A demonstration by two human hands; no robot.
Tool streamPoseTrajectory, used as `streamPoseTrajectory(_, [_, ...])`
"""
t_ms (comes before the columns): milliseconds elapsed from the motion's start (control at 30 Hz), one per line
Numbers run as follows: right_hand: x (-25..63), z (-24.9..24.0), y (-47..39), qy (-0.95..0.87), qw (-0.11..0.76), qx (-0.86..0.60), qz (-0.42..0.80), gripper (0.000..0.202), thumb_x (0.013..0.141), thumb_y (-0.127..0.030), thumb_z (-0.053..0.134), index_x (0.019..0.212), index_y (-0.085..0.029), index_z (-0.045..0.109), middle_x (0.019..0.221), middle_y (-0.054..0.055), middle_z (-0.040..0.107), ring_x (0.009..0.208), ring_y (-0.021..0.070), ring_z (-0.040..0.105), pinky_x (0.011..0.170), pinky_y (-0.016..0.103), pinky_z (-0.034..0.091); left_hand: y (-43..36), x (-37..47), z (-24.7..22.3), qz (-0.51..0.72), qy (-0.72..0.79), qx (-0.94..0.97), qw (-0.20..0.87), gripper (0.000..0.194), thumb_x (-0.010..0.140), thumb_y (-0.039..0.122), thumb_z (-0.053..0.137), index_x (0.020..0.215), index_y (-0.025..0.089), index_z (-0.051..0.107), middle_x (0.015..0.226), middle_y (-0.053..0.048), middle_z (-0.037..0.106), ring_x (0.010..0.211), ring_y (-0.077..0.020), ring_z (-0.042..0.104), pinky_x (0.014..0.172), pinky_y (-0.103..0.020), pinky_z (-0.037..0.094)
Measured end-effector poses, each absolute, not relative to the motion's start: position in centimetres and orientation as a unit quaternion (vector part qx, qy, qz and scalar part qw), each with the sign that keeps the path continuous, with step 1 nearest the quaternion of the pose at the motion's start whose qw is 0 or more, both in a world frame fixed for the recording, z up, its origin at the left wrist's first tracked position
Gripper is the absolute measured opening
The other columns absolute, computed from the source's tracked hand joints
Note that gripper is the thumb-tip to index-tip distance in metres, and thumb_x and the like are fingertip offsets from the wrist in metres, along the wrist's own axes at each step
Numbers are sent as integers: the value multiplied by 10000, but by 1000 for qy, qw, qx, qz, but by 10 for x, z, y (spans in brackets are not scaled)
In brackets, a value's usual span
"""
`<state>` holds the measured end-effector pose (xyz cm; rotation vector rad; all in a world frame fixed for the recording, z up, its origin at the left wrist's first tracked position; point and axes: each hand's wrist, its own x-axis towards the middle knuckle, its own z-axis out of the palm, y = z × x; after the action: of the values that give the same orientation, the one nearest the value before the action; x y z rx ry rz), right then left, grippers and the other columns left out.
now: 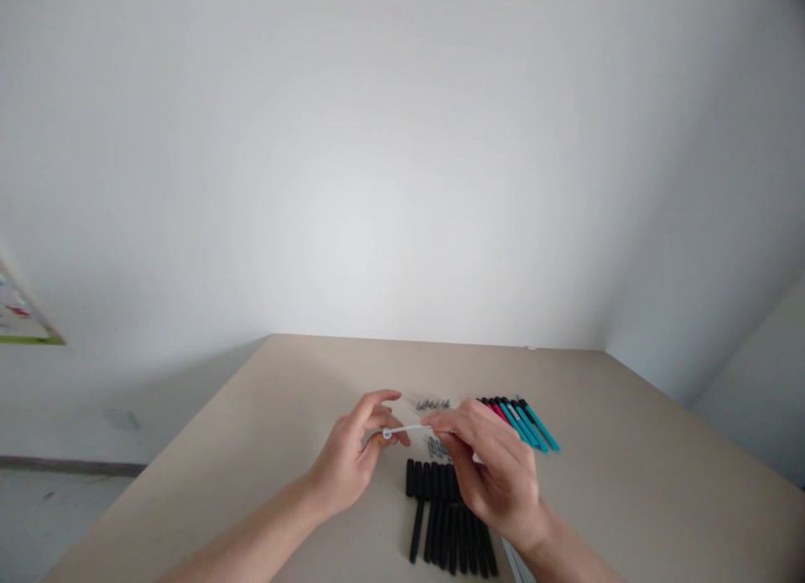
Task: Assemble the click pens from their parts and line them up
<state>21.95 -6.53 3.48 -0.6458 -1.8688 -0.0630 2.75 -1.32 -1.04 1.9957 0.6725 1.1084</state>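
Pinching a thin white rod with a ringed end [408,429] in the right hand [496,470], above the beige worktop [283,432]. Holding the left hand [345,459] at the ring, fingers parted; cannot tell whether gripping. Lying below: short black cylinders [418,480] and long black tubes [445,537]. Farther back: small metallic pieces [433,404]; to the right, teal and red sticks with black ends [534,428].

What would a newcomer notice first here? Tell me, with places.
Probably the two rows of black pieces near the front of the table, dark against beige. Next, the teal and pink sticks beyond the right hand. Then the thin white piece between the right hand and the left hand.
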Motion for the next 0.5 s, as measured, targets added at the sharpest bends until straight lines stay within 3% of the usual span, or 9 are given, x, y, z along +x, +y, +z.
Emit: streamPoseTrajectory(500, [225, 32, -70, -822, 508, -240, -98, 460, 798, 21, 549, 1210, -181, 547, 976, 111, 720, 793, 200, 674, 619, 312, 542, -14, 27, -12, 451, 240, 759, 402, 276, 932, 137, 435, 1198, 208, 412, 869, -32, 686, 868, -148, 646, 903, -334, 469])
